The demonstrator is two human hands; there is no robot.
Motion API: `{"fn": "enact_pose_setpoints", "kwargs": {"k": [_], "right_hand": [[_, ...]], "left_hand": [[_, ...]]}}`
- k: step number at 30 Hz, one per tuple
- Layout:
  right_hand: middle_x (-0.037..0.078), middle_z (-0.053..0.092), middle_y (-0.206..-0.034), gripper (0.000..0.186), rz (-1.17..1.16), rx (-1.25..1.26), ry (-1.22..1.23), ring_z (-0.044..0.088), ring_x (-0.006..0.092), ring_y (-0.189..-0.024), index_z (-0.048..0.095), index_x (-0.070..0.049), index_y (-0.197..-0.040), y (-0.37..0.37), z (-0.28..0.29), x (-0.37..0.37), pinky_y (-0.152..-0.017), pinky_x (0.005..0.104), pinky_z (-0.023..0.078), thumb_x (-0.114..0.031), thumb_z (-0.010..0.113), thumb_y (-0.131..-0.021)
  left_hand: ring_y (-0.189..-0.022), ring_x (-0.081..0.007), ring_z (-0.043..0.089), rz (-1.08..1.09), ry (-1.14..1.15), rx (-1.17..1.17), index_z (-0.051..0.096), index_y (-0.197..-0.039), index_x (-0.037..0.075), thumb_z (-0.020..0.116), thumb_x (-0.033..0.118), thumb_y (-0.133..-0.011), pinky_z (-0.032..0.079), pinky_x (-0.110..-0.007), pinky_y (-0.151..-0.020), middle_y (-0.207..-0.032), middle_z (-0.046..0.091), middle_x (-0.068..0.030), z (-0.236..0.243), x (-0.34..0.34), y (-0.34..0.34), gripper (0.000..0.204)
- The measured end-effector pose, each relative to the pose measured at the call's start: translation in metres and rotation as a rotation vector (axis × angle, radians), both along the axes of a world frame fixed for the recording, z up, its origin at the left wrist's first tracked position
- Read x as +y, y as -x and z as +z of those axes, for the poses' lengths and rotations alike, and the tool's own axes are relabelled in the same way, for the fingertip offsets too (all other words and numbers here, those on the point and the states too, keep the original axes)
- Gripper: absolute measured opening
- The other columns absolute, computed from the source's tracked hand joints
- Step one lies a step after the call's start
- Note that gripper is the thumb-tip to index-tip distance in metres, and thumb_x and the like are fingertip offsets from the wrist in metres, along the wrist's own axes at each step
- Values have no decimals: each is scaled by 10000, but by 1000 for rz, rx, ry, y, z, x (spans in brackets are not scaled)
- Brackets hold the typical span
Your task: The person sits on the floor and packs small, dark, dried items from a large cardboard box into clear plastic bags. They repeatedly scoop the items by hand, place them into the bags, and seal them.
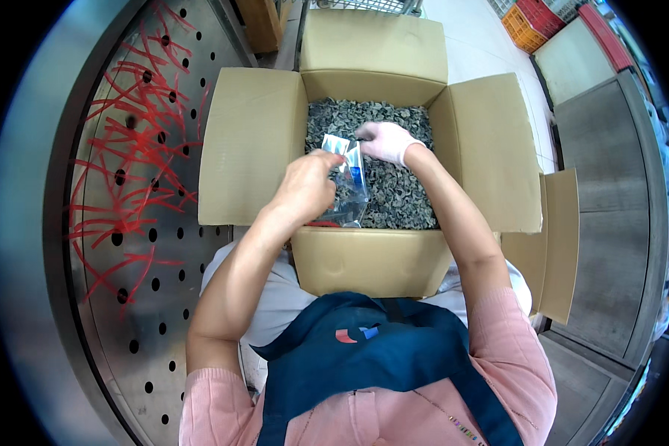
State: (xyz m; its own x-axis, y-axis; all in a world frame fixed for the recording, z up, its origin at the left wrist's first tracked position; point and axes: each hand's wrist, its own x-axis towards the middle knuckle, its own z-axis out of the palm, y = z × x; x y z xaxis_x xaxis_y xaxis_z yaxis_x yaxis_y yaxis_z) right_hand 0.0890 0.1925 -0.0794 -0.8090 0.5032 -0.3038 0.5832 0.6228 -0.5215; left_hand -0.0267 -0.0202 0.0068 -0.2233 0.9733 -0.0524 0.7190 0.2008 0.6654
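Note:
An open cardboard box (372, 260) stands in front of me, filled with dark grey, curled dried pieces (401, 197) that look like dried black fungus. My bare left hand (305, 186) is closed on a clear plastic bag (354, 199) with white and blue print, holding it over the box's left side. My right hand (386, 143), in a white glove, is beside the bag's upper end, its fingers curled. Dark bits show by those fingertips, but whether they are gripped is unclear. Something red (323, 223) lies under the bag by the near wall.
To the left, many thin red strips (137, 141) lie scattered on a perforated metal surface (175, 312). The box's flaps (494, 149) spread outward. More cardboard (561, 245) and a grey cabinet (602, 201) stand at the right. Orange and red crates (531, 26) sit at the far right.

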Motion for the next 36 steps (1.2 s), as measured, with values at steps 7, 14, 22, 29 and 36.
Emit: {"fn": "enact_pose_setpoints", "kwargs": {"k": [7,14,22,29,36], "right_hand": [[72,626,-1280,387,291,-6,-451,556,261,-1223,666,-149,-1209,127,-51,10,-1006,454,440,-292,605,-855],[90,575,-1205,377,330,-52,-610,513,296,-1164,729,-255,-1099,120,-62,12,-919,474,443,-422,665,-767],[64,581,-1286,289,214,-48,-613,529,299,-1198,728,-187,-1012,53,-55,26,-944,496,478,-337,617,-791],[54,590,-1307,331,47,-471,-462,540,331,-1209,726,-208,-1053,9,-29,40,-971,512,461,-390,612,-800],[50,646,-1216,351,302,117,-589,582,268,-1172,681,-207,-1151,79,-47,27,-965,462,476,-248,611,-809]], "left_hand": [[-962,-421,644,-48,63,86,662,-1061,-37,522,-97,-719,517,-457,-891,-1084,652,-241,-11,0,1,375],[-979,-414,645,-10,100,65,659,-1061,-66,525,-106,-723,515,-453,-901,-1083,651,-258,-16,-3,13,366],[-995,-403,646,18,33,55,655,-1079,-73,534,-105,-742,515,-440,-913,-1116,651,-243,-13,-10,20,360],[-939,-421,643,6,-11,65,646,-1018,-71,524,-103,-760,522,-456,-863,-1091,635,-244,-10,-23,20,287],[-893,-426,646,-44,-11,59,629,-1008,-71,520,-100,-759,532,-470,-808,-1078,632,-241,-14,-14,14,274]]}}
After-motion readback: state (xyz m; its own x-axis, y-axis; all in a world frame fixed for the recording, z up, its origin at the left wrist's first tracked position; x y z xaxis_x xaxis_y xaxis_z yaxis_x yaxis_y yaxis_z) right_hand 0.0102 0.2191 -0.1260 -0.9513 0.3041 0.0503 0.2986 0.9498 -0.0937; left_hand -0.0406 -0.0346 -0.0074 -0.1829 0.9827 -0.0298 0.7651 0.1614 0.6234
